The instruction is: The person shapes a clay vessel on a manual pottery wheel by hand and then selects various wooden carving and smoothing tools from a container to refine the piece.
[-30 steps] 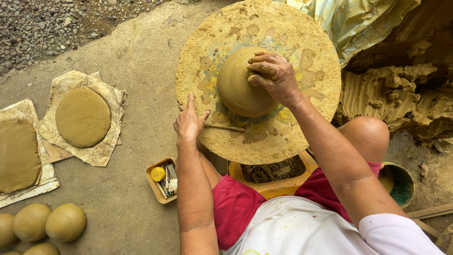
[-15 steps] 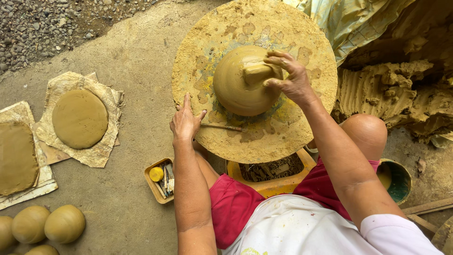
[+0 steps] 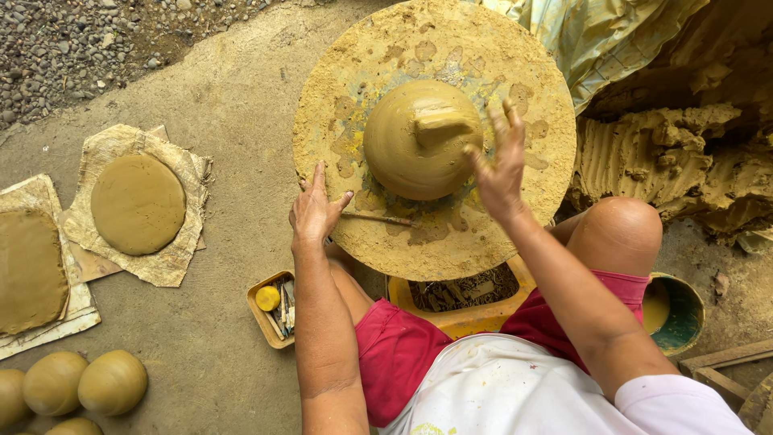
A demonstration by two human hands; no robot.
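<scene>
A domed clay form [image 3: 411,145] sits upside down in the middle of a round, clay-caked wheel [image 3: 354,97]. A small flat strip of clay [image 3: 443,125] lies on its top. My right hand [image 3: 499,165] hovers open just to the right of the dome, fingers spread, not touching it. My left hand [image 3: 316,208] rests flat on the wheel's left rim. A thin wooden stick [image 3: 378,217] lies on the wheel beside that hand.
A flat clay disc [image 3: 137,203] and a clay slab [image 3: 28,270] lie on papers at left. Clay balls [image 3: 84,383] sit at bottom left. A small tray of tools [image 3: 274,310] is by my knee. A clay heap [image 3: 668,153] and a green bowl [image 3: 684,310] are at right.
My right hand has lifted off the dome and moved to its right side, leaving the clay strip on top. The left hand stays on the rim.
</scene>
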